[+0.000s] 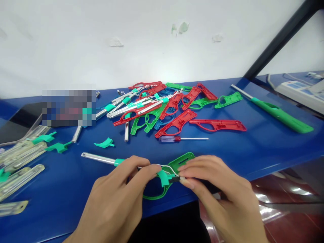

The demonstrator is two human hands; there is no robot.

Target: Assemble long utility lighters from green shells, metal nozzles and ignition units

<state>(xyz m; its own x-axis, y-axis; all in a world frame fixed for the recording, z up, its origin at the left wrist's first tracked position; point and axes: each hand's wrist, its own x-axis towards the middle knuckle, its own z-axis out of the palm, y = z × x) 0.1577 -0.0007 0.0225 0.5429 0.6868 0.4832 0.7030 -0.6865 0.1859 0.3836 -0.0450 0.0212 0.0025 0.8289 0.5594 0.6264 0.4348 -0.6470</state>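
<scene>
A green lighter half-shell (188, 160) lies at the front edge of the table under my hands, its trigger loop facing me. My left hand (121, 192) is closed over the metal lighter tube (98, 158) and the shell's neck, its fingertips at the teal trigger (164, 178). Between thumb and fingers, my right hand (220, 189) pinches the end of a small black igniter (174, 179), which touches the trigger. A white wire (168, 165) loops from the tube side to my right fingertips. My left fingers hide part of the shell.
Red, green and blue half-shells (179, 123) and wired metal tubes (126, 107) are heaped behind. A screwdriver (174, 139) lies before them. At right rests an assembled green lighter (280, 113). Clear fuel tanks (22, 182) and loose teal triggers (105, 143) are at left.
</scene>
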